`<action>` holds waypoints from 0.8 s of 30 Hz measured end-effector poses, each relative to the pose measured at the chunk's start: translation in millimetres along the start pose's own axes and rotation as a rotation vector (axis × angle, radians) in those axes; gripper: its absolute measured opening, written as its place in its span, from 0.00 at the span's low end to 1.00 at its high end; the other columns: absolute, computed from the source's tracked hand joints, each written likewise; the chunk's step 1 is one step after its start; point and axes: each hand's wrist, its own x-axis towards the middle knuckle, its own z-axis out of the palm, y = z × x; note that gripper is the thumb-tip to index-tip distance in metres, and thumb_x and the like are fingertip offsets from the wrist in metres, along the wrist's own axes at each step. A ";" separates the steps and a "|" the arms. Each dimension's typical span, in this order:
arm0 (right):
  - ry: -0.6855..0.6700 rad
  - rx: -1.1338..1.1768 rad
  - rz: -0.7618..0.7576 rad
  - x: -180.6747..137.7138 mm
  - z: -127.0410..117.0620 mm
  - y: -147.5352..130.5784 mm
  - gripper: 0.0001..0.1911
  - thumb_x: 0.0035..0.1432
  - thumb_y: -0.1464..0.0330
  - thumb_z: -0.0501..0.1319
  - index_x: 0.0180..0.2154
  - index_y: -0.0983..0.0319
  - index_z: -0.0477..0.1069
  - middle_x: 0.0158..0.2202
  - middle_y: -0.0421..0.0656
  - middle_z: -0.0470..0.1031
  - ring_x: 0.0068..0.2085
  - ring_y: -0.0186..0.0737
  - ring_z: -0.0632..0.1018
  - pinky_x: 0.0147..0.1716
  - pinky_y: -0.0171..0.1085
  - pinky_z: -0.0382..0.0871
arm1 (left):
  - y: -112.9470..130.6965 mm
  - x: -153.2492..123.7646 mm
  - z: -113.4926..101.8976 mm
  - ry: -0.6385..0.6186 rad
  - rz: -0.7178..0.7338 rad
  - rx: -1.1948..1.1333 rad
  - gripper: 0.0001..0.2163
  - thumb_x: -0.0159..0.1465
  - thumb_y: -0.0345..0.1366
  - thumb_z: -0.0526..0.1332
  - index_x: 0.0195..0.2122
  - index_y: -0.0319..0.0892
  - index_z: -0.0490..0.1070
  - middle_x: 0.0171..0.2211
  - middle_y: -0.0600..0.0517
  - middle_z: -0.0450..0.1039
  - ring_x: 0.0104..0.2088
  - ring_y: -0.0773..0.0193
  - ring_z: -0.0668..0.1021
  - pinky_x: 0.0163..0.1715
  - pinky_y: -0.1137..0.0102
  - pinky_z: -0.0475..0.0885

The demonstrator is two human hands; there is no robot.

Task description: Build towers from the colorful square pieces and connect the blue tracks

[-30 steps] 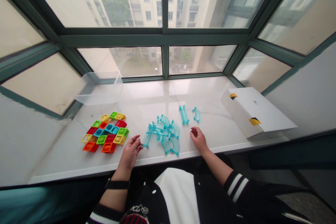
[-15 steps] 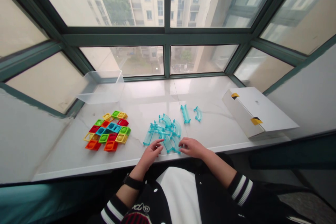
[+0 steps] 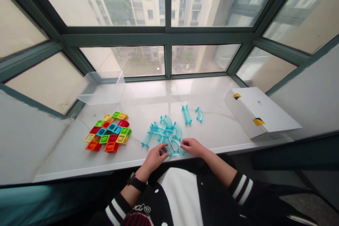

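A loose pile of translucent blue toy track pieces [image 3: 161, 130], straight and curved, lies in front of me. At the pile's near edge my left hand [image 3: 156, 157] has its thumb and fingers apart, with a gap between them, beside a clear blue piece. My right hand [image 3: 193, 147] is closed, its fingertips pinched at the right edge of a curved blue track piece [image 3: 175, 144]. The fingers partly hide that edge. Beyond the pile lie a straight track piece [image 3: 186, 114] and a small curved track piece [image 3: 200, 114].
Several coloured plastic blocks [image 3: 108, 132] lie grouped on the left of the white sill [image 3: 148, 95]. Behind them stands a clear plastic bin [image 3: 106, 88]. A white box [image 3: 265, 111] with yellow-black tape sits at the right. The window frame [image 3: 159, 39] bounds the back.
My left hand has shifted slightly right and nearer to me, with its thumb now more visible. Pieces at the pile's near edge have shifted a little. My right hand has barely moved.
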 end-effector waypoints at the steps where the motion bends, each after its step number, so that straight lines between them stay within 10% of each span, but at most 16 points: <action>1: -0.008 0.047 0.023 0.5 0.4 0.2 0.13 0.59 0.59 0.63 0.27 0.59 0.71 0.25 0.35 0.69 0.31 0.36 0.68 0.33 0.36 0.60 | -0.5 0.4 0.4 0.005 -0.004 0.002 0.22 0.61 0.41 0.67 0.57 0.44 0.77 0.42 0.49 0.81 0.33 0.62 0.77 0.41 0.64 0.75; 24: 0.014 0.863 0.061 -10.5 -26.1 -27.4 0.30 0.45 0.48 0.78 0.36 0.57 0.68 0.32 0.38 0.75 0.35 0.40 0.78 0.42 0.42 0.74 | 44.0 -2.7 -17.4 -0.053 0.065 -0.215 0.24 0.67 0.52 0.65 0.57 0.42 0.77 0.38 0.48 0.78 0.36 0.60 0.78 0.39 0.65 0.74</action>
